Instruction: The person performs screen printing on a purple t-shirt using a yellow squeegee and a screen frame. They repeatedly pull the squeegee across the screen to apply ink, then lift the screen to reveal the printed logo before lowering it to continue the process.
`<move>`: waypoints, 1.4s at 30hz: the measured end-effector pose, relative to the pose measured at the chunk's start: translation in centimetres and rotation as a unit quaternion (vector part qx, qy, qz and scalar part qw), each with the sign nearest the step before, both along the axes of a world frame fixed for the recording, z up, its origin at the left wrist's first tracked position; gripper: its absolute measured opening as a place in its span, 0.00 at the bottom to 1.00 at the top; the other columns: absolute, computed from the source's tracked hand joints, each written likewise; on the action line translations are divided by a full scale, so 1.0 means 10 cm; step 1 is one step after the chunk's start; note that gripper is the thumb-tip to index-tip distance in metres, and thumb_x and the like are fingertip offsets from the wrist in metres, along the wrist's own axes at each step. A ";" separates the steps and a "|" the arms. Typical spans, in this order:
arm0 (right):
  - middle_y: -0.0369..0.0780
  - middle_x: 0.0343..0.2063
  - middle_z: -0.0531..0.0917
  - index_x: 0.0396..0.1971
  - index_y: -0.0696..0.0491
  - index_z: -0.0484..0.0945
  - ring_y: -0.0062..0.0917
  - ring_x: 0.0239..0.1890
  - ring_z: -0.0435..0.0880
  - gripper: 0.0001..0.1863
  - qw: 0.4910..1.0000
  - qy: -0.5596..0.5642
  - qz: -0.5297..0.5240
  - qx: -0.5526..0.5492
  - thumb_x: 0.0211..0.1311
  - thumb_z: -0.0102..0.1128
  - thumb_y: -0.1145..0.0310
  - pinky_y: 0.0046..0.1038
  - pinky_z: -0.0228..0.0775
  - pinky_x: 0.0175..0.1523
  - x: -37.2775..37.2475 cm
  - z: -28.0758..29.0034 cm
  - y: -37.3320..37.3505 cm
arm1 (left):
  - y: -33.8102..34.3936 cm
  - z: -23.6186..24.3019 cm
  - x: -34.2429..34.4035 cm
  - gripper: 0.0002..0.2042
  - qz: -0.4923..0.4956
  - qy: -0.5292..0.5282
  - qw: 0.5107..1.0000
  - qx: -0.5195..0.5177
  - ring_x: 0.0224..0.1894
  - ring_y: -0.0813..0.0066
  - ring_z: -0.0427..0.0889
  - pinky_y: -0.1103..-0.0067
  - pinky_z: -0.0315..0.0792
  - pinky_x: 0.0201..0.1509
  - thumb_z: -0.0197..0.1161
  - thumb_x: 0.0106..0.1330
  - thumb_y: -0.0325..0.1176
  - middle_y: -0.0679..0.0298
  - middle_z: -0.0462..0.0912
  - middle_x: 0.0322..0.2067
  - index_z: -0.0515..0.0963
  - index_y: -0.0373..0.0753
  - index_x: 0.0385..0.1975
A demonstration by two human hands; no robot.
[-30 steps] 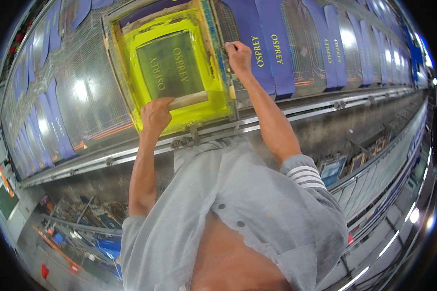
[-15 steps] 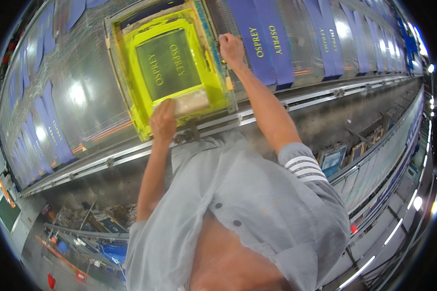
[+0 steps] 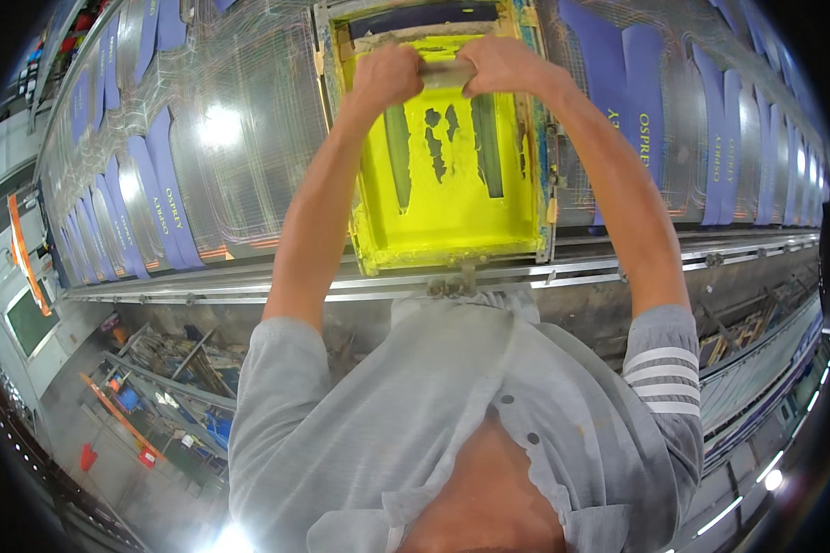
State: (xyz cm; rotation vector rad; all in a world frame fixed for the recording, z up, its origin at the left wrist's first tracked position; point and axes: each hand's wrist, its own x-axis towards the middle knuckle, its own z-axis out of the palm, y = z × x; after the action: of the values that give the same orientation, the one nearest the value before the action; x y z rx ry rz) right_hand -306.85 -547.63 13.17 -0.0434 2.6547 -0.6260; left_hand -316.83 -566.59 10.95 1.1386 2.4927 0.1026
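Observation:
Both my hands grip a squeegee point(image 3: 445, 74) by its ends at the far part of a screen-printing frame point(image 3: 545, 207). My left hand point(image 3: 387, 76) is closed round its left end, and my right hand point(image 3: 500, 64) is wrapped round the right. Bright yellow ink point(image 3: 447, 226) coats most of the screen inside the frame. Dark mesh shows through in two long strips and some ragged patches. The squeegee's blade is mostly hidden by my fingers and the ink.
The frame rests on a long printing table point(image 3: 249, 175) with a metal rail point(image 3: 249, 293) along its near edge. Purple strips with yellow lettering, such as one pair point(image 3: 157, 194), lie on both sides. Old frames are stored below, behind me.
The squeegee has gone from the near end of the screen to the far end. My right hand has left the frame's right edge and taken hold of it. Ink now covers the lettered mesh.

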 end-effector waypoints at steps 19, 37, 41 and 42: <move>0.44 0.30 0.83 0.28 0.53 0.81 0.43 0.36 0.84 0.06 0.999 0.020 0.033 -0.016 0.52 0.57 0.70 0.43 0.77 0.43 1.35 -0.33 -0.81 | -0.88 -0.02 1.38 0.16 0.032 -0.079 0.996 0.003 0.32 0.51 0.85 0.61 0.78 0.38 0.61 0.50 0.28 0.54 0.85 0.27 0.87 0.51 0.38; 0.40 0.31 0.76 0.30 0.51 0.81 0.37 0.41 0.81 0.06 0.993 0.105 -0.012 -0.044 0.60 0.53 0.72 0.53 0.68 0.61 1.48 -0.49 -0.85 | -0.92 -0.04 1.60 0.14 0.071 -0.030 0.990 0.114 0.29 0.56 0.85 0.64 0.76 0.30 0.60 0.52 0.26 0.59 0.85 0.26 0.88 0.51 0.34; 0.40 0.28 0.79 0.27 0.52 0.80 0.38 0.37 0.81 0.05 0.989 0.143 0.004 -0.039 0.57 0.55 0.70 0.45 0.73 0.53 1.88 -0.40 -1.09 | -1.17 -0.05 1.99 0.12 0.073 -0.044 0.987 0.135 0.29 0.55 0.85 0.63 0.76 0.31 0.60 0.52 0.27 0.59 0.85 0.27 0.87 0.50 0.33; 0.41 0.28 0.79 0.28 0.52 0.80 0.39 0.37 0.82 0.05 0.993 0.106 0.017 -0.041 0.56 0.56 0.70 0.45 0.73 0.53 1.81 -0.39 -1.04 | -1.14 -0.02 1.94 0.11 0.060 -0.045 0.993 0.091 0.30 0.54 0.85 0.62 0.76 0.32 0.61 0.52 0.28 0.58 0.85 0.27 0.87 0.50 0.32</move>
State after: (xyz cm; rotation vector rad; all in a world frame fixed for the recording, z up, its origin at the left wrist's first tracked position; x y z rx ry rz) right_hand -288.78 -558.03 9.23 -0.1870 2.8224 -0.7557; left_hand -297.47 -578.01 10.74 1.0283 2.5094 0.4128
